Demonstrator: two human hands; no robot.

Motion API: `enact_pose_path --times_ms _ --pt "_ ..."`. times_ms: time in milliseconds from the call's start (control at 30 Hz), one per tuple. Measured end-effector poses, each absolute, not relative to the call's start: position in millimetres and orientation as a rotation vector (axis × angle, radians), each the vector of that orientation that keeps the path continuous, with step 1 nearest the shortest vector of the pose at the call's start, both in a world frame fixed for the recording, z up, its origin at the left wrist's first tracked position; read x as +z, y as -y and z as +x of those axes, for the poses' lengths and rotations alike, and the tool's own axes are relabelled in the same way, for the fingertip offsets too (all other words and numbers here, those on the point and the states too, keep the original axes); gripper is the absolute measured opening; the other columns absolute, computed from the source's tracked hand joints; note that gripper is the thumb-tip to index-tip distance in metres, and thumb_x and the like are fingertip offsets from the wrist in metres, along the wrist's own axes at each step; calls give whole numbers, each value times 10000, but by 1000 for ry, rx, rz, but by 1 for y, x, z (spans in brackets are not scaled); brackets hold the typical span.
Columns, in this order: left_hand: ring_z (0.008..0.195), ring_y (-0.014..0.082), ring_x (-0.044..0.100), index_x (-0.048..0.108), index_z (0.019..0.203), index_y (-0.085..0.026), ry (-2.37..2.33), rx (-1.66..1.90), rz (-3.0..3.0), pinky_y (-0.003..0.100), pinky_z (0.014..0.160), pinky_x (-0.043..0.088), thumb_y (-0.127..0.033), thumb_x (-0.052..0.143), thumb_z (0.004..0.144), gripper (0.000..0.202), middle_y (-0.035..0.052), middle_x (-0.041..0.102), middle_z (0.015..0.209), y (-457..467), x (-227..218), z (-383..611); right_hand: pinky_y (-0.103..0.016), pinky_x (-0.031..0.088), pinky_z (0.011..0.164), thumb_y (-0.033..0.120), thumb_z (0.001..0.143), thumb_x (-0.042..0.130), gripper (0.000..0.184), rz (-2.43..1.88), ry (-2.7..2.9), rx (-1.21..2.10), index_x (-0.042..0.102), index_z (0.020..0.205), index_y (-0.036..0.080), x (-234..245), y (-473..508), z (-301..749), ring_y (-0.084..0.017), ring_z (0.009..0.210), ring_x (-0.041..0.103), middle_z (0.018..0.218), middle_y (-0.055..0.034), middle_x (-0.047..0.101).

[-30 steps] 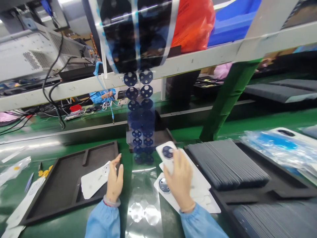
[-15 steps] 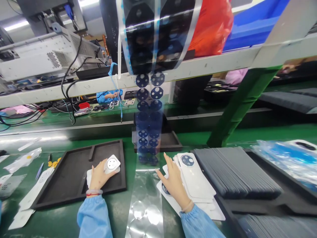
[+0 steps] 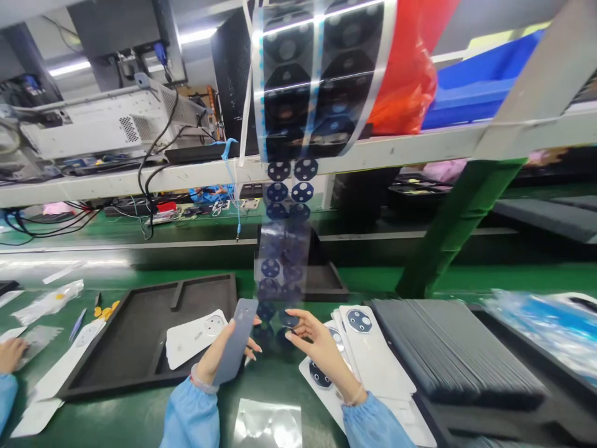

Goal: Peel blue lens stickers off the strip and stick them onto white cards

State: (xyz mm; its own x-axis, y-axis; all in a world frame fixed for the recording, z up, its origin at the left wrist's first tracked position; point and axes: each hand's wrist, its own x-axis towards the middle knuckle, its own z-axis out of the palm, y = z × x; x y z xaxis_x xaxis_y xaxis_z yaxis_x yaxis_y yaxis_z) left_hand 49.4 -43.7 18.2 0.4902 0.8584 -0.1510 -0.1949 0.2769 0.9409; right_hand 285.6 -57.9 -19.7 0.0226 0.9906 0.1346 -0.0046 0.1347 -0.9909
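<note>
My left hand [image 3: 215, 356] grips a grey phone-back panel [image 3: 237, 342], tilted up on edge with its side toward me. My right hand [image 3: 324, 351] pinches a dark round camera-lens sticker [image 3: 289, 320] at the lower end of a clear film strip [image 3: 285, 239] that bears rows of such stickers. Below the hands, a bare stretch of clear film [image 3: 268, 423] lies on the bench. A white phone back [image 3: 191, 341] with a pale lens circle rests in the black tray to the left. Beside my right wrist lies a pile of white phone backs [image 3: 373, 354] with dark lens stickers.
At right, upright grey panels [image 3: 448, 348] fill a black tray. A green-wrapped post [image 3: 461, 218] slants up behind them. The sticker roll [image 3: 321, 81] hangs above the white shelf beam [image 3: 420, 142]. At far left, another person's hand [image 3: 10, 354] touches a clear bag.
My left hand has lifted the grey panel up beside the strip, and the white phone back lies in the tray. My right hand has gone from spread fingers to pinching at the strip.
</note>
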Motion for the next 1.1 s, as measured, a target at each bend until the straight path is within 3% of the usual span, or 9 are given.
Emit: enact_pose_path --times_ms 167,300,500,600,667,733,800,933,1100 --pt "706 213 664 661 1161 -94 -888 653 1100 336 727 527 -692 579 780 715 96 703 734 48 22 61 -272 484 612 279 672 720 376 -1191 1254 1168 672 1040 217 -18 74 292 -154 626 601 664 31 598" --pt "664 207 672 681 1078 -91 -1032 518 1131 347 730 539 -701 577 771 691 63 668 653 52 23 68 -200 357 463 176 599 702 287 -1265 1268 1319 656 881 197 -26 78 300 -97 452 497 536 79 550" --pt "681 185 675 648 1101 -123 -1056 550 1029 339 660 567 -674 580 789 637 168 654 1162 52 20 74 -177 314 420 53 543 649 325 -1361 1358 1400 607 832 195 -37 80 307 -95 406 473 437 111 507" --pt "685 178 670 654 1132 -113 -983 578 870 344 671 581 -682 500 840 657 183 632 1229 47 19 71 -222 460 521 96 624 653 362 -1323 1449 1143 629 967 210 -34 82 303 -155 597 628 664 40 646" --pt "691 178 669 668 1137 -100 -932 620 791 347 695 585 -671 466 866 664 185 637 1227 44 18 70 -343 551 747 169 690 686 443 -1351 1529 763 616 1122 231 -29 85 297 -253 970 668 1051 -66 680" --pt "708 181 673 683 1134 -87 -885 676 735 335 722 583 -644 446 891 653 178 654 1197 44 17 71 -519 449 1002 274 728 740 589 -1417 1619 308 553 1286 243 -22 89 288 -368 1329 437 1425 -149 466" --pt "720 181 674 691 1138 -81 -839 746 679 310 721 576 -617 426 913 639 167 674 1157 45 19 71 -628 275 1107 374 758 757 708 -1432 1764 -50 474 1393 241 -17 93 280 -425 1439 217 1568 -161 261" --pt "671 165 647 696 1136 -54 -767 824 568 265 660 552 -620 386 926 679 152 713 991 49 29 72 -543 186 1173 338 908 620 556 -1262 2055 -328 450 1420 202 -13 98 268 -314 1409 341 1513 -103 419" --pt "615 164 612 700 1099 -16 -723 735 487 260 600 516 -653 390 908 734 158 715 885 53 36 72 -484 293 1115 171 959 536 294 -1217 1893 -479 619 1239 206 -15 98 266 -247 1177 589 1245 -61 677"
